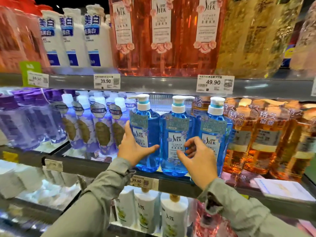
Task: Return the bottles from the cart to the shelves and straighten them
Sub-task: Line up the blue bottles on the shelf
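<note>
Shop aisle, stocked shelves, price tags on rails. Cart not in view.

Near: my grey sleeves reaching in. Left hand (135, 147) spread, palm on left blue bottle (145, 134). Right hand (196, 158) open, fingers curled, in front of middle blue bottle (177, 137); contact unclear.

Behind: third blue bottle (214, 132), upright at shelf (179, 183) front edge.

Judgement: straightening step. Turn bodies low, labels forward, pump spouts all one way. Left and middle spouts point opposite ways. Avoid nudging orange bottles (263, 137).

A shop aisle: shelves (153, 84) of pump bottles (177, 137), price tags (215, 83).
</note>
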{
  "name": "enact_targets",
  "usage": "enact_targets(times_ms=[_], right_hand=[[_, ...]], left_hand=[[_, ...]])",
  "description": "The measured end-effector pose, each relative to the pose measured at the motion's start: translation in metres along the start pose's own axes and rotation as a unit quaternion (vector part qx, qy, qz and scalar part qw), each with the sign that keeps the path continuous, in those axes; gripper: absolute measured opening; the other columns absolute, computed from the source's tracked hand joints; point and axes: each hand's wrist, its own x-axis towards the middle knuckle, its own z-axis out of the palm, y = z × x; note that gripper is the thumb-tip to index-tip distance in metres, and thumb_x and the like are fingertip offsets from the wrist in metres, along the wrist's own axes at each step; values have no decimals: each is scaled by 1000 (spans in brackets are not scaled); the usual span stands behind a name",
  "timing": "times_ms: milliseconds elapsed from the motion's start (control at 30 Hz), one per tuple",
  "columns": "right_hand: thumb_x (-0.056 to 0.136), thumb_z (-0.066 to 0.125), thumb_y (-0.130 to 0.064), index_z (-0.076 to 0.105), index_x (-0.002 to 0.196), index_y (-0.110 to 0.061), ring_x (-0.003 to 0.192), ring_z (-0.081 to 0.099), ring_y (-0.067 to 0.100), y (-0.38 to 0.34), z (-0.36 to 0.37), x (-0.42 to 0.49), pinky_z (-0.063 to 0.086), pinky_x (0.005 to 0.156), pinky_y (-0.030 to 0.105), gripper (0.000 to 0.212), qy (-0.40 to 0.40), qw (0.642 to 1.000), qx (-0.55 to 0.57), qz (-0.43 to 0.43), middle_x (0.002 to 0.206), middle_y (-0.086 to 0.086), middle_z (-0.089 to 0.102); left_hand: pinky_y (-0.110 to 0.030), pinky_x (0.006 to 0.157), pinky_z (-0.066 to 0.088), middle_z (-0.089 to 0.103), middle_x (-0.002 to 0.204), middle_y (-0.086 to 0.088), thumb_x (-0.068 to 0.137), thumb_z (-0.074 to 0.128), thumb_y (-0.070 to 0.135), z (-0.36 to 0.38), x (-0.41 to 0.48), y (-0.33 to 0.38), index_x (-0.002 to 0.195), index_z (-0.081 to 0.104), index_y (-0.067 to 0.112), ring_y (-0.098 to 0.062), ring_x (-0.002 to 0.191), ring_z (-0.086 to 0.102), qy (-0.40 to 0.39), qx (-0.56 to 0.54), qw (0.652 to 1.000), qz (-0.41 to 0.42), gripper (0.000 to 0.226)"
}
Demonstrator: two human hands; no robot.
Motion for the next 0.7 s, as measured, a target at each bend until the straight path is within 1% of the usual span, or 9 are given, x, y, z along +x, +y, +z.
enact_targets(times_ms=[100, 167, 267, 367, 433, 500, 567, 633, 700], right_hand=[[80, 73, -28, 46, 80, -30, 67, 57, 12, -1, 3, -2, 55, 68, 38, 28, -2, 1000, 4, 11, 73, -6, 56], [81, 73, -28, 47, 82, -28, 68, 57, 12, -1, 4, -2, 55, 68, 39, 26, -7, 1000, 1, 13, 74, -5, 57], [81, 72, -27, 49, 87, -27, 69, 58, 12, -2, 4, -3, 55, 70, 38, 24, -15, 1000, -3, 12, 76, -6, 57], [81, 72, -27, 49, 87, -28, 68, 56, 11, -4, 1, -3, 55, 71, 38, 24, -25, 1000, -3, 10, 76, -7, 56], [81, 73, -27, 50, 86, -29, 68, 55, 12, -4, -3, -2, 55, 71, 39, 24, -34, 999, -1, 4, 75, -6, 56], [81, 74, -28, 52, 84, -30, 67, 55, 12, -4, -8, 0, 54, 71, 40, 22, -36, 999, -3, -6, 73, -6, 56], [81, 74, -28, 55, 82, -29, 67, 55, 12, -5, -14, 2, 54, 72, 40, 18, -34, 999, -1, -17, 72, -7, 57], [81, 73, -29, 58, 83, -28, 68, 56, 11, -8, -20, 5, 54, 73, 40, 15, -33, 999, 5, -28, 72, -9, 58], [82, 72, -31, 59, 85, -26, 67, 55, 9, -11, -25, 8, 54, 73, 38, 14, -31, 999, 11, -41, 72, -10, 58]], left_hand=[[-44, 98, 45, 49, 132, -4, 47, 82, 63, -2, -7, 2, 146, 7, 30, -28, 117, 53, 1, 11, 1000, -7, 129], [-42, 97, 43, 47, 131, -5, 53, 85, 53, -2, -12, 5, 146, 4, 32, -29, 117, 52, 7, 17, 1000, -16, 125], [-43, 96, 43, 45, 133, -7, 54, 84, 53, -3, -18, 10, 147, 2, 32, -32, 118, 51, 19, 36, 999, -24, 126], [-44, 99, 42, 42, 133, -8, 50, 85, 54, -5, -20, 11, 146, 5, 30, -30, 120, 49, 16, -1, 1000, -7, 128], [-42, 104, 37, 35, 137, -9, 51, 85, 49, -6, -23, 12, 147, 6, 26, -25, 126, 41, 16, -25, 1000, 7, 126], [-39, 106, 34, 27, 141, -11, 56, 86, 44, -8, -28, 13, 148, 7, 22, -23, 130, 34, 44, -17, 999, 18, 123], [-36, 101, 40, 30, 137, -10, 61, 86, 38, -13, -31, 15, 144, 19, 21, -24, 124, 41, 98, -12, 994, 48, 108], [-28, 91, 43, 37, 125, -7, 67, 84, 30, -20, -31, 19, 133, 37, 18, -21, 111, 48, 143, -15, 985, 92, 81], [-24, 85, 44, 40, 113, -2, 71, 81, 24, -26, -30, 25, 119, 49, 17, -17, 99, 50, 158, -6, 978, 135, 58]])
